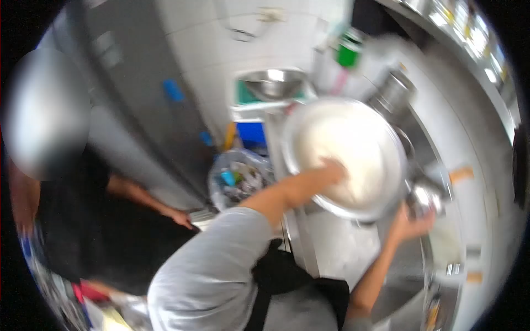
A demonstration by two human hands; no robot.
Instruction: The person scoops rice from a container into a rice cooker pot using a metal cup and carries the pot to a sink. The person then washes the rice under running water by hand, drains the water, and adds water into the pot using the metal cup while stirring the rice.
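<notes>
My left hand (331, 170) reaches into a large metal bowl (291, 146). Its fingers dip into whitish, cloudy contents (359, 138) and are blurred, so I cannot tell how they are bent. Over at the bowl's lower right, my right hand (409, 223) has its thumb and fingers around the near side of a small shiny metal bowl (426, 196). The large bowl rests at a metal sink counter (345, 237).
A metal pot (395, 91) and a green-labelled bottle (349, 49) stand behind the large bowl. A steel bowl (273, 83) sits on a green-and-white stand. Below is a lined rubbish bin (212, 179). Left, another person in black (83, 220) stands near a grey fridge (138, 71).
</notes>
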